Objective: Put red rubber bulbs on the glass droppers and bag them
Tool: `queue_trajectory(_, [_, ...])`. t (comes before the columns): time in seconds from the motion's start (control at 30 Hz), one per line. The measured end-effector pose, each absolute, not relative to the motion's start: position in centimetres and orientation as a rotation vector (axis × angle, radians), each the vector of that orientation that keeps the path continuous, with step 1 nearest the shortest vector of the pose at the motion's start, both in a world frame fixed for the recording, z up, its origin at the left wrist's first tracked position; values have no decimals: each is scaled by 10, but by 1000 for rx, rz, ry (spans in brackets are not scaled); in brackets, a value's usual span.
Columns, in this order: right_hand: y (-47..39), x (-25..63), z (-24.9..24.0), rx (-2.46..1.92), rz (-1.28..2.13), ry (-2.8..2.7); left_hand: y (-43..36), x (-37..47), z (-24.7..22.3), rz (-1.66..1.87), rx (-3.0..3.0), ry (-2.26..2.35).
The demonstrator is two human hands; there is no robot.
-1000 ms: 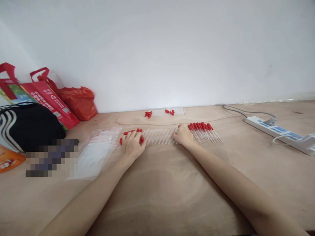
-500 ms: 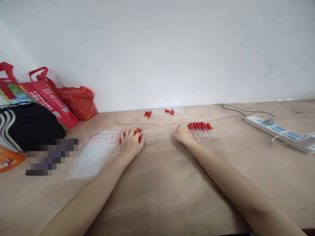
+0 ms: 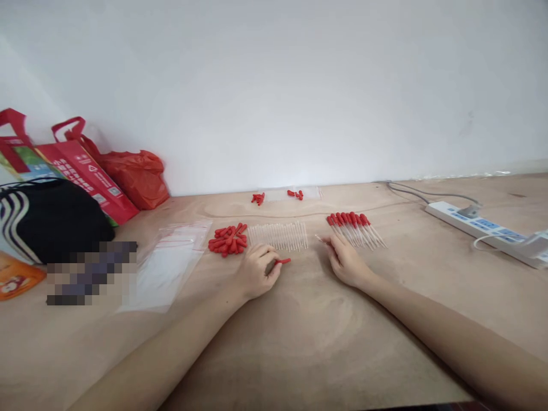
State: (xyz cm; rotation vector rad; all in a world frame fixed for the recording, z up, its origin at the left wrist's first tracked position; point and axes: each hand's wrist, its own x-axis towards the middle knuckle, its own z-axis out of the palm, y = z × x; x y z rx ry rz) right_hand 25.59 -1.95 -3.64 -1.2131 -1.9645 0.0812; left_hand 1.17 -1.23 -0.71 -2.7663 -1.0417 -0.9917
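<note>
My left hand (image 3: 259, 271) pinches a small red rubber bulb (image 3: 283, 261) between thumb and fingers, just in front of a row of clear thin tubes (image 3: 278, 235). Closed on one clear tube (image 3: 320, 238), my right hand (image 3: 346, 261) is right of that row, the tube's end poking out past the fingertips. A pile of red bulbs (image 3: 228, 240) lies left of the row. On the right, several droppers with red bulbs fitted (image 3: 353, 224) lie side by side, bulbs toward the wall.
Flat clear zip bags (image 3: 165, 268) lie at left. Near the wall are another clear bag (image 3: 310, 194) and loose red bulbs (image 3: 257, 198). A black drawstring bag (image 3: 55, 220) and red bags (image 3: 139, 177) stand far left. A power strip (image 3: 479, 225) with cables lies at right.
My left hand has left the pile toward me and rightward, with a red bulb in it. My right hand has pulled away from the row to the right, now with a tube.
</note>
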Motion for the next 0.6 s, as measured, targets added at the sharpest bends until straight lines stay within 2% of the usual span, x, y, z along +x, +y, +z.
queue_trajectory(0.33, [-37,240,-28,-1155,140,-2161,-9,19,-15,-892,-2885,-1110])
queue_trajectory(0.6, [-42,235,-27,-1161,185,-2146,-14,26,-8,-994,-2967,-1246])
